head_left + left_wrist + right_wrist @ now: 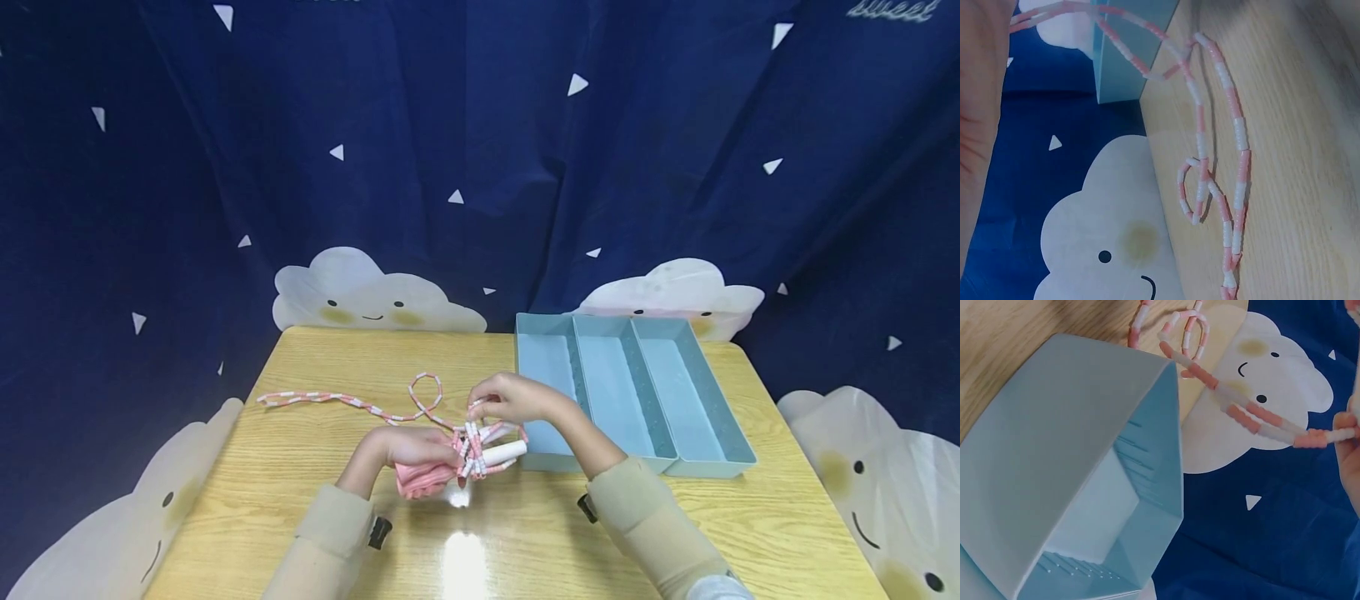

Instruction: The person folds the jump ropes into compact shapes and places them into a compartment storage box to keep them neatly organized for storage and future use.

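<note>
A pink-and-white beaded jump rope (474, 450) is bunched between the two hands, just over the table. My left hand (420, 446) grips the bundle, its thumb across the gathered strands. Under those fingers a folded pink piece (423, 479) sticks out; its kind is unclear. One white handle (504, 452) points right from the bundle. From above, my right hand (513, 397) pinches strands of the rope with thumb and fingertips. The rope's loose tail, with one small loop, trails left over the table and also shows in the left wrist view.
Light blue bins (611, 333) with three long compartments stand at the right of the wooden table (322, 475), partly behind the right forearm. A dark blue curtain (420, 108) with clouds and triangles hangs behind the table and along its sides.
</note>
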Available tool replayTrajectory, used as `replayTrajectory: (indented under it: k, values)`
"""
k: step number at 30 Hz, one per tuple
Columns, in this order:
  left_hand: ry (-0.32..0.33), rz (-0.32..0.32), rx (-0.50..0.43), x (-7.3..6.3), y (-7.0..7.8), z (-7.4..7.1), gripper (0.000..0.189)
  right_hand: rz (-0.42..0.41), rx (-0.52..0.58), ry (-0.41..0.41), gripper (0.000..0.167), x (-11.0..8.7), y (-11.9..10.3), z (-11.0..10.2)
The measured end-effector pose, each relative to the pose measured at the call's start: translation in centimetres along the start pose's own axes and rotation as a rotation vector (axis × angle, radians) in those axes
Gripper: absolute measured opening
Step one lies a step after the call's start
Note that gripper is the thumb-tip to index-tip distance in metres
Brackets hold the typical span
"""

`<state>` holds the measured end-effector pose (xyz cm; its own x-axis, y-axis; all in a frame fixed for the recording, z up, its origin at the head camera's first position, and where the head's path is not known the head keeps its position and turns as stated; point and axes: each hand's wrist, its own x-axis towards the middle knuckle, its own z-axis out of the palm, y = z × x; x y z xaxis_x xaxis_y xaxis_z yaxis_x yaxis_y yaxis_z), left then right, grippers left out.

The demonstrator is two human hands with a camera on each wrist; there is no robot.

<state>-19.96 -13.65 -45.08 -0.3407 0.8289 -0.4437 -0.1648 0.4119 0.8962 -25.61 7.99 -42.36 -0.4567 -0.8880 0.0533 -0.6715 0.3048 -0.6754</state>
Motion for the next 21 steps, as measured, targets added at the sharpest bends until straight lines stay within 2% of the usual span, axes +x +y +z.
replayTrajectory:
  k: [9, 21]
  values:
    - [-0.046, 0.033, -0.002, -0.3, 0.8, 0.1, 0.036, -0.024, 0.152, -0.077, 0.013, 0.1, 0.7, -0.1]
    - [-0.123, 0.113, -0.036, -0.4, 1.1, 0.1, 0.034, 0.068, 0.358, -0.196, 0.017, 0.4, 1.7, 0.3]
